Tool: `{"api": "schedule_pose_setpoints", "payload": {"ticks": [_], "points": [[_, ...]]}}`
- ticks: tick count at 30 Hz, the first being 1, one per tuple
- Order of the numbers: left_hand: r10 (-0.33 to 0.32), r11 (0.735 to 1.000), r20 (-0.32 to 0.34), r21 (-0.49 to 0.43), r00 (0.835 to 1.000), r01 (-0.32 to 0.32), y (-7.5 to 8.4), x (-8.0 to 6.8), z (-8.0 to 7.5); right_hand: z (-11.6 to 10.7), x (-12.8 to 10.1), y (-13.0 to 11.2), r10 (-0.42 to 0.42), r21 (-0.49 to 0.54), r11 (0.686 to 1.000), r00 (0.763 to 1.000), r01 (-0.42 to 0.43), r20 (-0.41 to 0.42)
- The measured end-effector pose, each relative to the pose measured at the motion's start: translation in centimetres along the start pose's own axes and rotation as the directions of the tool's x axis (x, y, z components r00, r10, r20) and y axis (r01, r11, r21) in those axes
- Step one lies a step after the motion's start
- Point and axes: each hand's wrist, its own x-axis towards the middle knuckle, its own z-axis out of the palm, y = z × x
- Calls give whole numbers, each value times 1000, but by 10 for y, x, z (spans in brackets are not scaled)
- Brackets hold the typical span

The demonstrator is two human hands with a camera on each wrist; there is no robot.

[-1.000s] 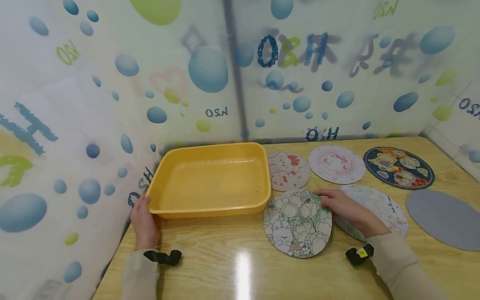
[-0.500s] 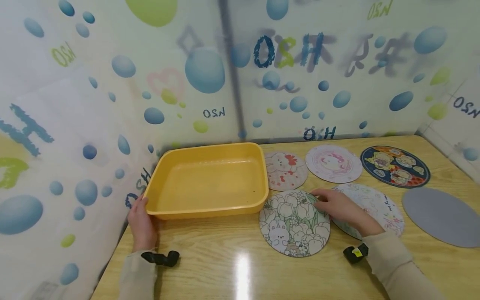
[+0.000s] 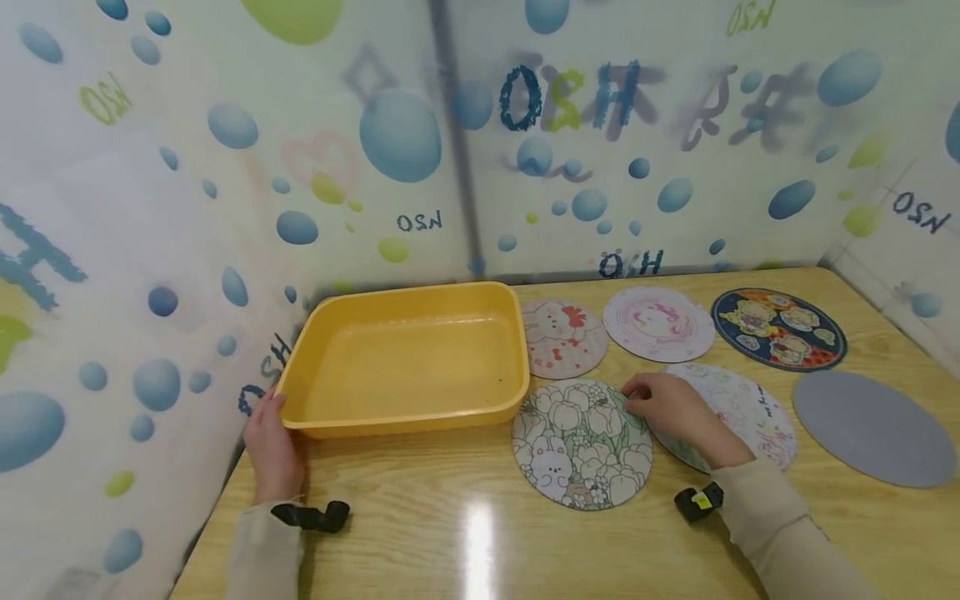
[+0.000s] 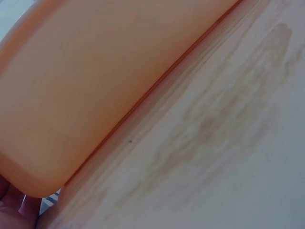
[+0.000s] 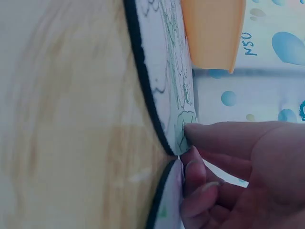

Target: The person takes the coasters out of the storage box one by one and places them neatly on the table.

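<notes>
Little had moved since the earlier frames: the view had drifted slightly, while both hands kept their places. The left hand rested against the near left corner of the yellow tray, fingers hidden behind the rim, so whether it gripped the tray could not be told; the left wrist view showed only the tray's underside and a sliver of skin. The right hand pinched the far right edge of the flower-and-rabbit disc, which lay flat on the wooden table just right of the tray; the wrist view showed the fingertips on its rim. That hand covered part of a pale scribbled disc. Counted: one tray, six discs, including a red-bow disc, a pink disc, a dark cartoon disc and a plain grey disc.
</notes>
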Motion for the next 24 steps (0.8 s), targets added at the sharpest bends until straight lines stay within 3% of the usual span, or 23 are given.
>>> {"api": "schedule_pose_setpoints", "payload": {"ticks": [13, 21, 24], "points": [[-4, 1000, 32, 20, 999, 3, 1, -3, 0, -6, -3, 7, -30, 37, 999, 999, 31, -17], [81, 997, 34, -3, 996, -81, -1, -6, -1, -8, -3, 3, -7, 56, 998, 1000, 7, 0], [131, 991, 74, 11, 989, -132, 0, -7, -1, -12, -4, 4, 3, 90, 996, 999, -7, 40]]}}
